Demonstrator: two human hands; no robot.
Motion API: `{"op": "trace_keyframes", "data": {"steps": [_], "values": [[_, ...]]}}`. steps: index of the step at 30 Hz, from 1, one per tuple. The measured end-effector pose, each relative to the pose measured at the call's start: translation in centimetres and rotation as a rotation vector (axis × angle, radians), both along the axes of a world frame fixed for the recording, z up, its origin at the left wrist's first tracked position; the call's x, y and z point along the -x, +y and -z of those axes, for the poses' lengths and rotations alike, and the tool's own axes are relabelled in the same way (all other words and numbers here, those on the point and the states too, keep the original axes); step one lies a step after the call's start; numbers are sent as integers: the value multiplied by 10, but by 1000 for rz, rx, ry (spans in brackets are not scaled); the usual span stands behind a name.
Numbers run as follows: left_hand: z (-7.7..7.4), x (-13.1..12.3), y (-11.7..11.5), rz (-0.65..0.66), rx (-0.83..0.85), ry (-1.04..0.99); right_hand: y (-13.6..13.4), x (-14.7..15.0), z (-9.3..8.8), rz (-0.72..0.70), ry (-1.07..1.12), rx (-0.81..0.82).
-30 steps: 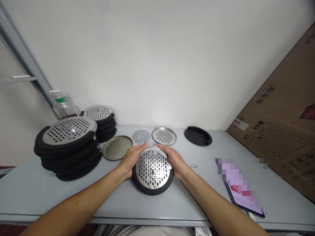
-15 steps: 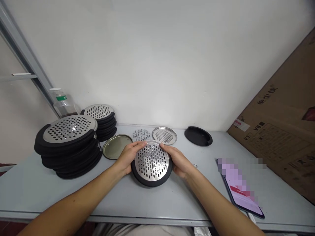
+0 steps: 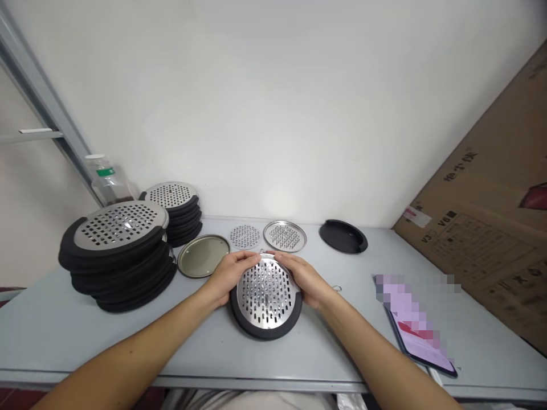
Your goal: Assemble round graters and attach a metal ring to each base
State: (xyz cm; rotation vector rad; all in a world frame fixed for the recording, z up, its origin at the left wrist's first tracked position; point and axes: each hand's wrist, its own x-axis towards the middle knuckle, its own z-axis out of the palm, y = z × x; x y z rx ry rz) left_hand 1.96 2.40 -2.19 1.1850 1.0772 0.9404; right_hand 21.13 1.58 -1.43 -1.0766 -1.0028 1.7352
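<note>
So there's someone at a grey table with both bare hands on a round perforated steel plate with a thick black rim, and it sits right in front of them near the table's middle. The left hand and right hand are curled around its far edge, fingers close to meeting at the top, so it's a narrow two-handed hold. Those fingers hide that bit of the rim, and you can't see the plate's underside or tell if it's fully down on the table. A tiny wire bit pokes out between the hands, too small to make out.

There's a decent stretch of tabletop between the plate and the front edge. Both forearms run off the bottom of the shot.

Just past the hands are a flat perforated disc, a rimmed perforated steel disc and a round gold-toned metal lid. Off left, two stacks of black-rimmed plates hide most of a glass jar with a green label. To the right are a black oval tray, a small wire hook and a phone with its screen pixelated out, and a cardboard box leans in at the edge.
</note>
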Motion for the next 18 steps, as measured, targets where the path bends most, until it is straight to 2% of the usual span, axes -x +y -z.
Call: {"op": "trace_keyframes", "data": {"steps": [5, 10, 14, 18], "values": [[0, 0, 3, 12, -228, 303, 1, 1, 4, -1, -44, -27], [-7, 10, 11, -69, -439, 656, 3, 0, 3, 30, -156, -11], [-8, 25, 14, -133, -512, 947, 3, -8, -2, 16, -314, -57], [-6, 31, 14, -149, -506, 1134, 5, -18, -6, -15, -242, -45]]}}
